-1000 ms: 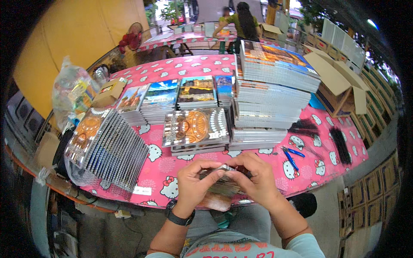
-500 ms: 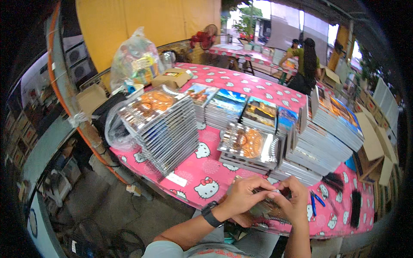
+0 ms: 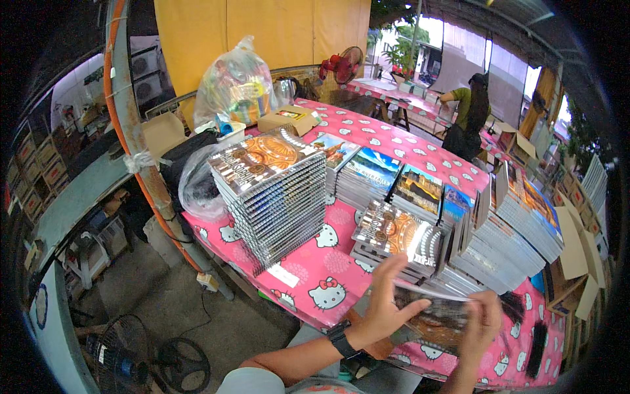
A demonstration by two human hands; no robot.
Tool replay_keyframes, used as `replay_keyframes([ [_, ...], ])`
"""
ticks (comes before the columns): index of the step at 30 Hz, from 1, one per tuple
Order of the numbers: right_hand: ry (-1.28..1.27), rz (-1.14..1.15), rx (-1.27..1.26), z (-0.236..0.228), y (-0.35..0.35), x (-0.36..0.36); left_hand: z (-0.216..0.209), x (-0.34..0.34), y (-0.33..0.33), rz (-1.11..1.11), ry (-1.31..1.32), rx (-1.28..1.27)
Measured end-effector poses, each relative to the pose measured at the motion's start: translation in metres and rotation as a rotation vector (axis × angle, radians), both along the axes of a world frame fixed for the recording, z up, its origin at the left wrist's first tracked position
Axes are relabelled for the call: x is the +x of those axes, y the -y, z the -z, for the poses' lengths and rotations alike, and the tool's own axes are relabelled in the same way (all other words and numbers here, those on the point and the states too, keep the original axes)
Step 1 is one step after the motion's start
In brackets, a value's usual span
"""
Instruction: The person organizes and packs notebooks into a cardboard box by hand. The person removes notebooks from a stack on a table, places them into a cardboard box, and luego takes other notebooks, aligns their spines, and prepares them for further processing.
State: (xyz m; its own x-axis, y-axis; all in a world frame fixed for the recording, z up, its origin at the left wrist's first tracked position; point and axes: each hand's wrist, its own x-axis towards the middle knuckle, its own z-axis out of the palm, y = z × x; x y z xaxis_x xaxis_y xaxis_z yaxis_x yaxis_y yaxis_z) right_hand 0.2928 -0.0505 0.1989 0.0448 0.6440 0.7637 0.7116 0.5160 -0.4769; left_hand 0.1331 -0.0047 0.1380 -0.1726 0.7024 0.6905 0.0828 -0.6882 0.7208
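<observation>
Just above the near edge of the table, a book (image 3: 436, 323) with a dark brown printed cover is tilted between my hands, its white page edge on top. My left hand (image 3: 384, 308), a black watch on its wrist, has its thumb across the cover and its fingers raised at the book's left side. The fingers of my right hand (image 3: 484, 322) curl over the right corner, smeared by motion. Beyond them lies a short pile of books with brown patterned covers (image 3: 397, 230). A tall stack of similar books (image 3: 272, 203) stands to the left.
Stacks of books with landscape covers (image 3: 369, 171) line the middle of the pink patterned table (image 3: 341, 226). More books (image 3: 505, 243) are piled at right, near black bristly strips (image 3: 538, 341) and open cartons (image 3: 577, 243). A person in green (image 3: 469, 115) stands far back.
My hands, earlier pinched together at the book's edge, have moved apart to its two sides, and the book's cover now shows. The view has shifted left; the blue pliers no longer show.
</observation>
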Motion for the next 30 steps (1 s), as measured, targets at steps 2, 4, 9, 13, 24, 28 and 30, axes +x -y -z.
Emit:
replay_keyframes([
  [2, -0.362, -0.088, 0.158, -0.012, 0.007, 0.019, 0.001, 0.001, 0.002, -0.029, 0.083, -0.049],
  [4, -0.653, -0.360, 0.167, -0.021, 0.009, 0.029, -0.002, -0.002, 0.008, 0.145, 0.017, -0.118],
  [9, -0.617, -0.304, 0.179, -0.023, -0.013, 0.002, -0.047, -0.061, -0.013, -0.073, -0.196, 0.046],
  [13, -0.490, -0.229, -0.124, -0.007, -0.006, 0.022, -0.142, -0.178, -0.063, -0.654, -0.283, 0.265],
  [24, -0.666, -0.277, -0.492, 0.063, 0.020, 0.052, -0.103, -0.332, -0.194, -0.552, -1.074, -0.747],
  [28, -0.674, -0.262, -0.498, 0.069, 0.020, 0.063, -0.113, -0.330, -0.194, -0.514, -1.214, -0.780],
  [30, -0.662, -0.239, -0.512, 0.070, 0.022, 0.060, -0.120, -0.318, -0.193, -0.509, -1.210, -0.860],
])
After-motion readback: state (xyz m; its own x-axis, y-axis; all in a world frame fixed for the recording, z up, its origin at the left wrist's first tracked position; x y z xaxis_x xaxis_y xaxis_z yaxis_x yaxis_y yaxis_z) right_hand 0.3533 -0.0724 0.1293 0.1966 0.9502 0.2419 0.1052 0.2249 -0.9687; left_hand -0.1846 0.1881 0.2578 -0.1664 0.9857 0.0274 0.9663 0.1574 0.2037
